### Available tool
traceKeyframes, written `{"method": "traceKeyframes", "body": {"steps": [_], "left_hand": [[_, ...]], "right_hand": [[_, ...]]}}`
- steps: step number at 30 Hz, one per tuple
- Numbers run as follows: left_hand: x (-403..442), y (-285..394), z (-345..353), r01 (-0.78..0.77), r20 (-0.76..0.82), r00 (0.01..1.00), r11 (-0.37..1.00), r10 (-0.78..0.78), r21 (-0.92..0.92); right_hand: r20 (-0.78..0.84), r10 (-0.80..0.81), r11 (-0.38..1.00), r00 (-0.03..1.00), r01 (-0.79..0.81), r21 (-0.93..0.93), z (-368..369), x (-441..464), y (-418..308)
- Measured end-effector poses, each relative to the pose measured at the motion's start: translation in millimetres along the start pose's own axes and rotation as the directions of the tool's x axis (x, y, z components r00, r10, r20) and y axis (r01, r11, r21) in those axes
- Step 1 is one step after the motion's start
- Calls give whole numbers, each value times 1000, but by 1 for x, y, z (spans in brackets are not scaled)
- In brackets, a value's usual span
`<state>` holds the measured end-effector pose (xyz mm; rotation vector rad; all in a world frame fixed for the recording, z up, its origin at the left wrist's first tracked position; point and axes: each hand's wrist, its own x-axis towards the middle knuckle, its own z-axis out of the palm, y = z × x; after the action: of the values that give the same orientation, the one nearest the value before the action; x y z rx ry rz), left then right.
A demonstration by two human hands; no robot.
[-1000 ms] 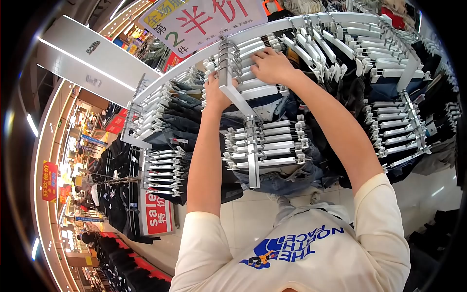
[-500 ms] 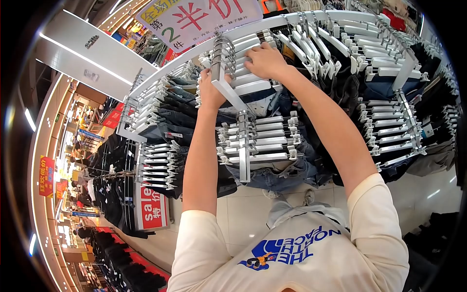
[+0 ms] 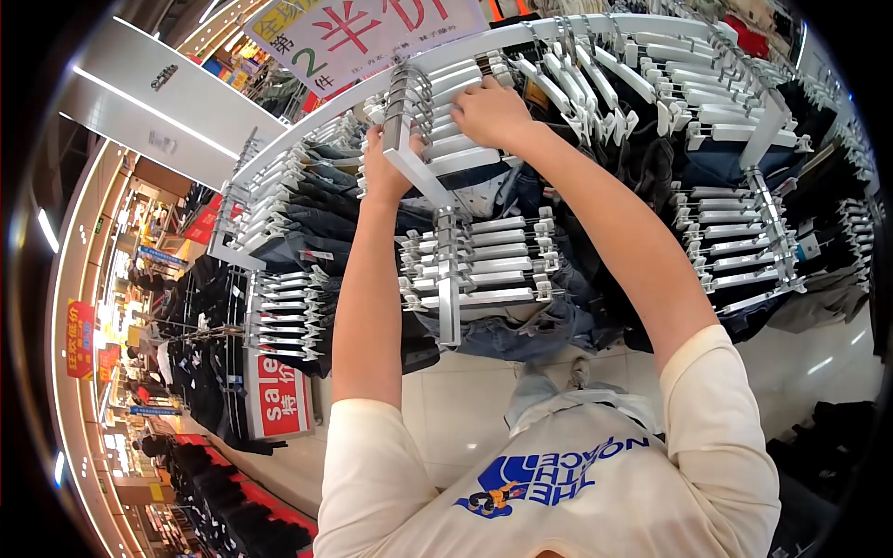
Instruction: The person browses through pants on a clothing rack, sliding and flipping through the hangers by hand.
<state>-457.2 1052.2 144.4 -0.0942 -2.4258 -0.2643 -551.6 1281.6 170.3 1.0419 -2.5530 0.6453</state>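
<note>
White clip hangers hang in a tight row on a metal arm of the rack, with dark trousers and a white-patterned garment below them. My left hand closes on the left ends of these hangers, its fingers partly hidden behind the metal arm. On the right ends of the same row, my right hand rests with curled fingers over the hangers. A lower row of white hangers carries blue jeans just in front of both hands.
A curved white rail runs across the back. More hanger rows with trousers flank me on the right, and others on the left. Above stands a price sign; a red sale sign sits lower left.
The view has shifted slightly, so the rack and sign appear a little further left. Both hands stay at the same row of hangers, with little visible movement relative to it.
</note>
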Motion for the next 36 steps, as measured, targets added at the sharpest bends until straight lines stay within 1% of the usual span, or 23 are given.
{"method": "traceKeyframes", "body": {"steps": [2,4,7,9,11,13,19,22,23,25,26,27,29,30,31,33,34,35,36], "left_hand": [[2,-1,2,-3,-4,1000,1000,3,3],[1,-4,4,-30,-5,1000,999,30,43],[1,-6,6,-27,-27,999,999,28,33],[1,-3,6,-17,-48,999,1000,18,17],[2,1,4,-40,-58,997,998,42,44],[1,5,0,-39,-53,998,999,40,28],[3,8,-2,-17,-75,997,1000,16,-12],[5,16,-11,35,23,999,998,-34,-49],[4,17,-12,41,24,999,998,-40,-52],[6,18,-13,1,17,1000,1000,-1,-25],[7,18,-13,103,75,992,994,-100,-36],[8,17,-12,110,67,992,993,-107,-40],[7,25,-18,153,80,985,988,-152,-4],[5,28,-21,104,139,984,992,-113,68],[3,27,-21,130,120,983,990,-136,59],[1,25,-18,8,-1,1000,990,-8,141],[2,29,-20,37,20,999,991,-40,132],[3,27,-17,66,-17,998,990,-64,122],[4,26,-15,53,3,999,991,-54,126]], "right_hand": [[-1,-19,1000,1000,19,-15,-2,-3,1],[2,-42,999,999,42,-27,-1,-5,2],[-28,-58,998,998,57,-34,4,-4,4],[-79,-59,998,995,57,-24,8,-4,5],[-70,-64,998,995,62,-31,6,-4,5],[-62,-65,997,996,63,-37,7,-4,5],[-119,-70,997,990,67,-30,15,-5,9],[-127,-84,996,988,79,-49,17,-6,10],[-153,-73,997,985,69,-32,16,-8,8],[-183,-63,998,981,60,-19,15,-10,6],[-192,-67,998,979,65,-20,14,-12,6],[-196,-76,997,978,73,-22,14,-12,6],[-192,-97,995,977,91,-40,17,-11,8],[-186,-86,996,979,84,-19,17,-12,9],[-176,-77,997,981,78,0,15,-12,9],[-147,-86,995,985,91,28,10,-12,9],[-143,-93,994,985,99,37,8,-13,9],[-141,-102,993,985,110,44,7,-12,10],[-136,-114,991,984,122,52,7,-11,12]]}}
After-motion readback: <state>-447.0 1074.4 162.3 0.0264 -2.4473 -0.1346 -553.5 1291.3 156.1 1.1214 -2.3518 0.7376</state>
